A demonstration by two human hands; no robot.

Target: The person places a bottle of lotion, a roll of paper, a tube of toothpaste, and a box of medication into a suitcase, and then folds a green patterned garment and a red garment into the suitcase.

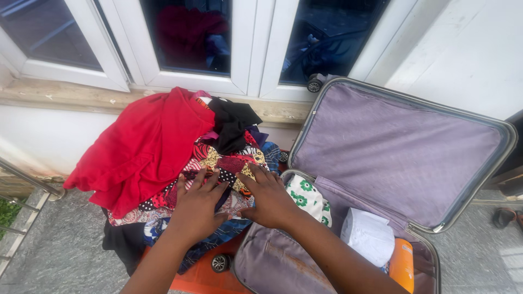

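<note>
At the far left, thin grey metal railing bars point(27, 182) cross a speckled grey stone floor point(65, 250), below a white-framed window point(190, 76) with dark glass that runs along the top of the view. Next comes a heaped pile of clothes, topped on its left by a large bright red cotton garment point(141, 147) that drapes down toward the floor, with a crumpled black cloth point(231, 122) lying just to its right at the top of the heap. Below these sits a mix of patterned fabrics in red, yellow, white and blue point(229, 163), with polka dots showing at the lower left edge. The person's left hand point(197, 209) rests flat on this patterned heap, palm down, fingers point(199, 179) spread and released, gripping nothing. Just beside it, the right hand point(269, 198) also lies palm down on the patterned fabrics at the pile's right edge, its fingers stretched open and holding nothing. To the right lies an open grey hard-shell suitcase with lilac fabric lining point(392, 147), its lid tilted up toward the white wall. Inside its lower half, close by the right wrist, sits a folded white cloth with green flowers point(308, 197), then a white folded bundle point(369, 235), then an orange bottle point(402, 265) near the case's rim.
</note>
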